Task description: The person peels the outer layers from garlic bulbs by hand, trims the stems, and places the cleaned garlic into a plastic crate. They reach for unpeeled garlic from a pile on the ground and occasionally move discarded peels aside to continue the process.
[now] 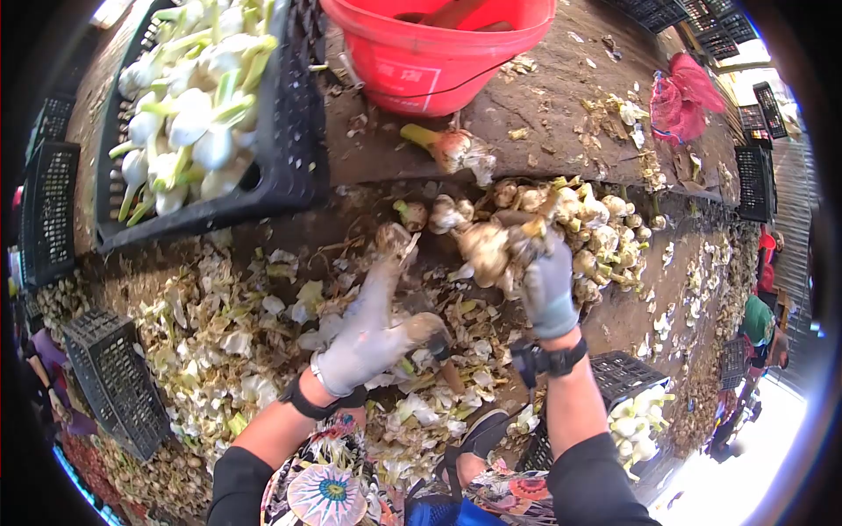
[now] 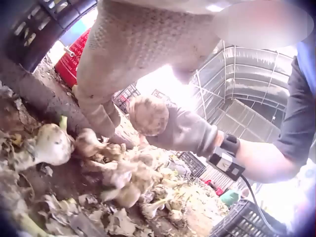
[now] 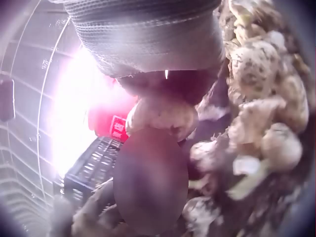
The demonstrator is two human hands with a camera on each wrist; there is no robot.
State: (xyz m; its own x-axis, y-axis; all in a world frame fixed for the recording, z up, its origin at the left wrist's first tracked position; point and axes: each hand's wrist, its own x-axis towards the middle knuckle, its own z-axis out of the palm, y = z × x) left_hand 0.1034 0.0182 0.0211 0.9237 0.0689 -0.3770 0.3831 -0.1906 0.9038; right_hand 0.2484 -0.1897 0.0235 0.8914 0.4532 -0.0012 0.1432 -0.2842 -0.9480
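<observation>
Both hands wear pale, dirt-stained gloves. My right hand grips a garlic bulb, its round side showing in the left wrist view. Beside a heap of loose garlic bulbs, that hand is over the pile's left end. My left hand reaches forward with extended fingers, the thumb spread to the right. Its fingertips are right at a single bulb on the dark ground sheet. In the left wrist view, a whitish bulb with a green stem lies below the glove.
A black crate of trimmed garlic stands at the front left, beside a red bucket. Peeled skins litter the ground. Another crate stands at the left, and one with white garlic by the right forearm. A red mesh bag lies farther off.
</observation>
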